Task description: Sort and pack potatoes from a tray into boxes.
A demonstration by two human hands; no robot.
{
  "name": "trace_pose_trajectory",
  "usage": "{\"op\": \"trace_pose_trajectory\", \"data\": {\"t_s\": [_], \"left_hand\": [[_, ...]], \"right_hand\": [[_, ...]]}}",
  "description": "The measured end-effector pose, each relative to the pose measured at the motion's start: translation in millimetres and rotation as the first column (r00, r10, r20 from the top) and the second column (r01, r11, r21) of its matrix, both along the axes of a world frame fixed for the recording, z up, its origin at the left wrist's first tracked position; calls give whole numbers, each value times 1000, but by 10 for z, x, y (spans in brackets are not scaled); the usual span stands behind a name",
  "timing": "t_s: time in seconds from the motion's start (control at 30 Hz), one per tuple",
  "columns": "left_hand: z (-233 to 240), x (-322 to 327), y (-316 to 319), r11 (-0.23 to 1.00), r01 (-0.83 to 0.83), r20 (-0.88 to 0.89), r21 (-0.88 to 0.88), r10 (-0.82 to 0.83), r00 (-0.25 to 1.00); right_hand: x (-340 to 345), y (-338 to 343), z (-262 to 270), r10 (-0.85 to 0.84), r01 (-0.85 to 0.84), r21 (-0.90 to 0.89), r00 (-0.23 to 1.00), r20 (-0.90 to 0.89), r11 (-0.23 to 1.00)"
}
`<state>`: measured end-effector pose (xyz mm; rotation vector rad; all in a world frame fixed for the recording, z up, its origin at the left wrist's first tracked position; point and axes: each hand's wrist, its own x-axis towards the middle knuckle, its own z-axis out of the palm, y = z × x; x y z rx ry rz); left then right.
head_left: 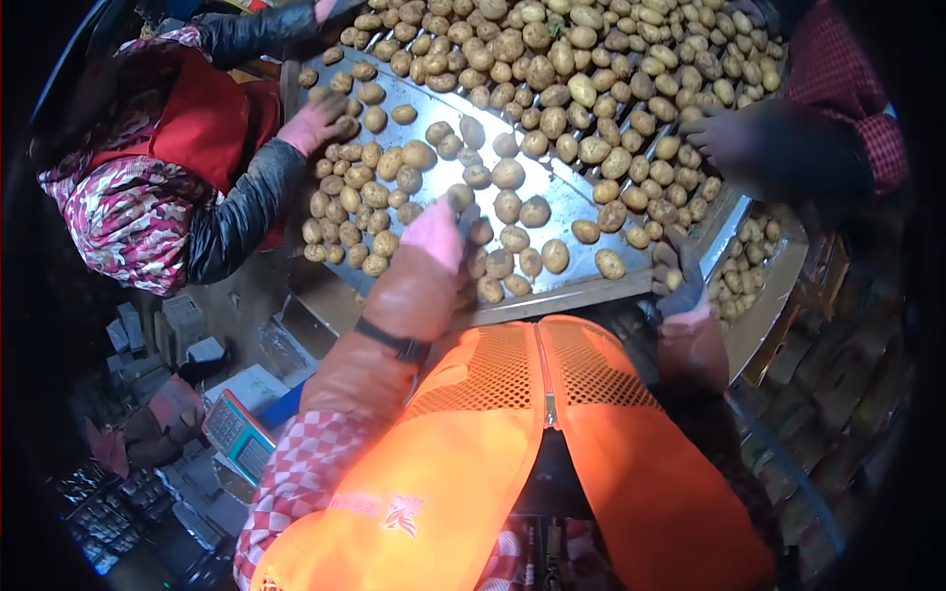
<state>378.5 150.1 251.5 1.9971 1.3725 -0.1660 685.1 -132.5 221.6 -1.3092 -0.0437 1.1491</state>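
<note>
My left hand (442, 225), in a pink and dark glove, reaches over the metal sorting table (436, 107); a potato (460, 196) lies at its fingertips, and whether it is gripped I cannot tell. At the table's right corner, my right hand (680, 281), gloved in grey and pink, has its fingers curled around a small potato (673, 278). Between my hands, loose potatoes (555, 255) are scattered on the sheet metal. Beyond them a dense mass of potatoes (562, 59) covers a bed of metal rollers.
A co-worker's gloved hand (316, 124) touches potatoes at the left; another co-worker's hand (706, 133) is at the right. The wooden edge (569, 297) of the table runs before me. A cardboard box (776, 284) of small potatoes stands at right, a scale (238, 436) at lower left.
</note>
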Motion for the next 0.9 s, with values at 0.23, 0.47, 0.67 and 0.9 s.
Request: {"op": "trace_pose_trajectory", "data": {"t_s": [0.23, 0.47, 0.67, 0.9], "left_hand": [[-133, 226, 487, 996, -8, -91, 85, 16, 996], [226, 431, -467, 917, 119, 467, 382, -303, 831], [247, 481, -715, 994, 70, 663, 82, -107, 741], [-218, 259, -573, 556, 717, -62, 422, -771, 634]], "right_hand": [[-299, 755, 310, 395, -396, -19, 918, -22, 918], [-660, 1104, 239, 448, -413, 176, 799, -401, 894], [-653, 1104, 316, 348, -272, 254, 876, -333, 928], [-59, 443, 234, 306, -312, 327, 949, 73, 892]]}}
